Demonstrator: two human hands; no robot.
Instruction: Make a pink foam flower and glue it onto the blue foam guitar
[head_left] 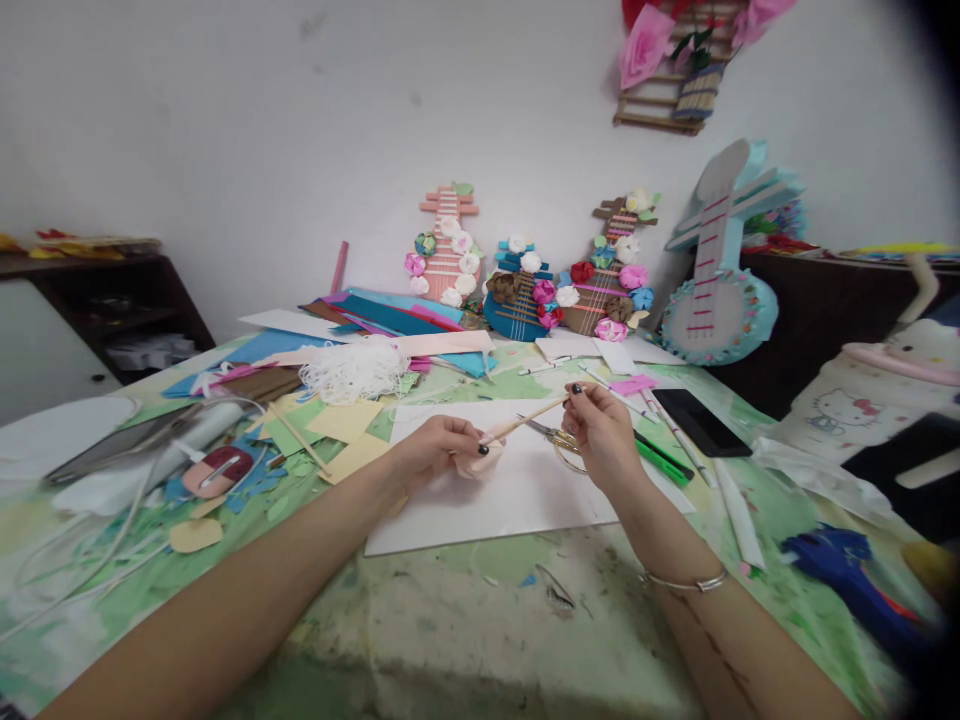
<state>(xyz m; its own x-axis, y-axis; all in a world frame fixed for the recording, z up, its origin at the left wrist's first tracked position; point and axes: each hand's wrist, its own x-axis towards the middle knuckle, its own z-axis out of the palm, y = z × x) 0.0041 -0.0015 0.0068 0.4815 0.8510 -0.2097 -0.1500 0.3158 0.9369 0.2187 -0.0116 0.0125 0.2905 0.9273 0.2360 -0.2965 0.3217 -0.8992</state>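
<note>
My left hand (442, 448) pinches a piece of pale peach paper (480, 462) against the lower end of a thin wooden stick (526, 416). The stick slants up to the right, and my right hand (598, 425) grips its other end between thumb and fingers. Both hands are above a white board (495, 515) on the table. Just behind the stick, gold-handled scissors (559, 437) lie on the board, partly hidden by my right hand. A green craft knife (664, 458) rests to the right of that hand.
Paper scraps (349, 422), a bundle of white string (356, 368) and a white cable (135, 520) spread over the left side. Decorated cardboard instruments (517, 300) lean on the back wall. At right are a black phone (701, 422), a blue glue gun (847, 570) and a Hello Kitty container (840, 400).
</note>
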